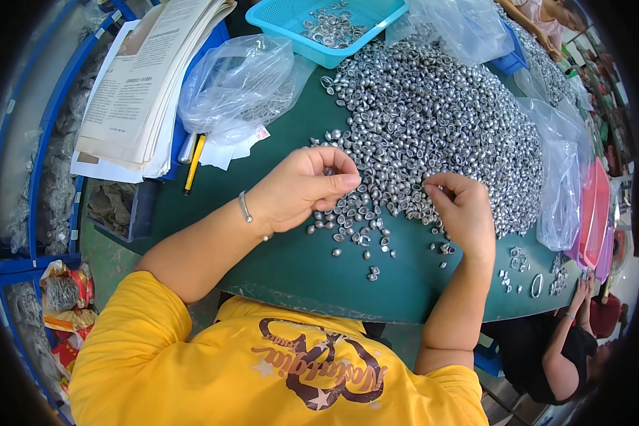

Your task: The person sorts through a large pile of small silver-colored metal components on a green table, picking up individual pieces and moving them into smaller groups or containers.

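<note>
A large heap of small silver-grey metal pieces (pixel 447 121), rounded and teardrop-like, some with hollow openings, covers much of the green table (pixel 298 273). At its near left edge is my left hand (pixel 307 186), closed, thumb against the curled index finger. A silver-grey piece shows inside that curl. My right hand (pixel 467 213) is over the heap's near edge, thumb and forefinger pinched together; whatever is between them is too small to make out. Between my hands, several loose pieces (pixel 366 231) lie scattered on the table near the heap.
A light-blue basket (pixel 319 53) holding metal pieces stands beyond the heap. Clear plastic bags (pixel 238 85), stacked papers (pixel 131 92) and a yellow pen (pixel 194 165) lie left. At right are another plastic bag (pixel 562 192), a red tray (pixel 595 213) and a co-worker's arms (pixel 564 334).
</note>
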Demonstrator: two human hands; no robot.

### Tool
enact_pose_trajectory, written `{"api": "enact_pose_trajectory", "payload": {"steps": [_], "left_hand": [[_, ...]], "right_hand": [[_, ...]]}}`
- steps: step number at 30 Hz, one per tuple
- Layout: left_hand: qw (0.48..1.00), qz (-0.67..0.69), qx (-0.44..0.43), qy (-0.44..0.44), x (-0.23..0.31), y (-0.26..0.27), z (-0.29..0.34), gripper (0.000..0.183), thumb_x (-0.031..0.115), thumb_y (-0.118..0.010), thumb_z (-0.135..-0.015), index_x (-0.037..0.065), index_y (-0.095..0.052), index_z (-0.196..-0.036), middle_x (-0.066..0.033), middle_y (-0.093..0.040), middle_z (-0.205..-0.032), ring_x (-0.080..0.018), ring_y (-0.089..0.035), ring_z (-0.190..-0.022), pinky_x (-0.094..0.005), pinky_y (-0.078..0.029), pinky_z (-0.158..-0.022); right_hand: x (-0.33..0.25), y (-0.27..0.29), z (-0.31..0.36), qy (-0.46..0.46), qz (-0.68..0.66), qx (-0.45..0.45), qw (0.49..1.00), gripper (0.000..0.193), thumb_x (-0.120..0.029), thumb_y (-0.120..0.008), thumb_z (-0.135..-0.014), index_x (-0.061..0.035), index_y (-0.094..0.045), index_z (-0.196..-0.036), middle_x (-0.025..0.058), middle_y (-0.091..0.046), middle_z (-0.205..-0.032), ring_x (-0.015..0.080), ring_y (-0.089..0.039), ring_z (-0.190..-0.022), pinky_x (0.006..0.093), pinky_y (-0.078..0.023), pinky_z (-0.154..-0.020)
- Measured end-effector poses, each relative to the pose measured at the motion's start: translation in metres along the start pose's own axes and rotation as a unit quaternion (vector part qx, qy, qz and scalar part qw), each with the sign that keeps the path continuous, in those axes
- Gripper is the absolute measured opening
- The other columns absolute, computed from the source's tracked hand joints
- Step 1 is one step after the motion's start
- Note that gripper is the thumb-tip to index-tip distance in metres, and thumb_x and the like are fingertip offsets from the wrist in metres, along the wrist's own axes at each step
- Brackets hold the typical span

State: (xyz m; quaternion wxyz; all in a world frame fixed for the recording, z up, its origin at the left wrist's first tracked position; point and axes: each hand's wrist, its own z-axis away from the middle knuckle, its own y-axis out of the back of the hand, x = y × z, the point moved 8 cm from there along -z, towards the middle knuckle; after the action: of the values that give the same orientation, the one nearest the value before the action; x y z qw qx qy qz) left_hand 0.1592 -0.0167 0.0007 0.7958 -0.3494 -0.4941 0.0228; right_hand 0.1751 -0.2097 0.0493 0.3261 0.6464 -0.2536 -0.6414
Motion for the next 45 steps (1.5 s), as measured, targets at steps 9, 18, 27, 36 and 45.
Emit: {"api": "enact_pose_trajectory", "payload": {"steps": [9,18,27,36,45], "left_hand": [[0.988,0.127,0.012,0.087,-0.026,-0.005,0.001,0.015,0.004,-0.051,-0.085,-0.001,-0.056,-0.099,-0.0048,-0.056,-0.083,-0.0075,-0.053,-0.068,-0.0193,-0.045,-0.060],[0.981,0.166,0.016,0.096,-0.026,-0.004,0.004,0.013,0.002,-0.053,-0.084,-0.001,-0.056,-0.096,-0.0081,-0.059,-0.086,-0.0097,-0.057,-0.068,-0.0202,-0.049,-0.061],[0.971,0.211,-0.007,0.113,-0.033,-0.004,0.002,0.013,0.002,-0.052,-0.083,0.000,-0.056,-0.096,-0.0090,-0.059,-0.084,-0.0093,-0.055,-0.064,-0.0189,-0.046,-0.056],[0.963,0.240,-0.034,0.115,-0.032,-0.008,0.003,0.014,0.002,-0.053,-0.083,0.001,-0.056,-0.097,-0.0088,-0.059,-0.083,-0.0081,-0.056,-0.064,-0.0200,-0.048,-0.058],[0.971,0.216,-0.036,0.092,-0.030,-0.009,0.002,0.009,0.005,-0.054,-0.084,0.002,-0.055,-0.093,-0.0076,-0.059,-0.082,-0.0091,-0.057,-0.065,-0.0210,-0.049,-0.057]], "right_hand": [[-0.014,-0.028,-0.006,0.068,0.089,0.078,0.991,0.010,-0.012,-0.060,-0.075,-0.0053,-0.063,-0.083,0.0129,-0.062,-0.077,0.0303,-0.060,-0.070,0.0371,-0.047,-0.062],[-0.004,-0.064,0.000,-0.148,-0.577,-0.164,0.787,0.015,-0.010,-0.048,-0.086,0.0038,-0.054,-0.088,0.0004,-0.044,-0.058,0.0054,-0.032,-0.042,0.0173,-0.022,-0.037],[-0.011,-0.075,0.003,-0.163,-0.713,-0.231,0.641,0.012,-0.004,-0.045,-0.085,0.0043,-0.053,-0.089,0.0070,-0.049,-0.062,0.0063,-0.033,-0.041,0.0162,-0.023,-0.035],[-0.024,-0.073,0.007,-0.101,-0.653,-0.206,0.722,0.010,0.000,-0.048,-0.081,0.0031,-0.054,-0.088,0.0067,-0.052,-0.063,0.0054,-0.034,-0.042,0.0163,-0.022,-0.035],[-0.034,-0.069,0.012,-0.004,-0.419,-0.140,0.897,0.011,-0.005,-0.058,-0.082,0.0018,-0.062,-0.089,-0.0027,-0.055,-0.067,0.0020,-0.045,-0.056,0.0154,-0.035,-0.048]]}}
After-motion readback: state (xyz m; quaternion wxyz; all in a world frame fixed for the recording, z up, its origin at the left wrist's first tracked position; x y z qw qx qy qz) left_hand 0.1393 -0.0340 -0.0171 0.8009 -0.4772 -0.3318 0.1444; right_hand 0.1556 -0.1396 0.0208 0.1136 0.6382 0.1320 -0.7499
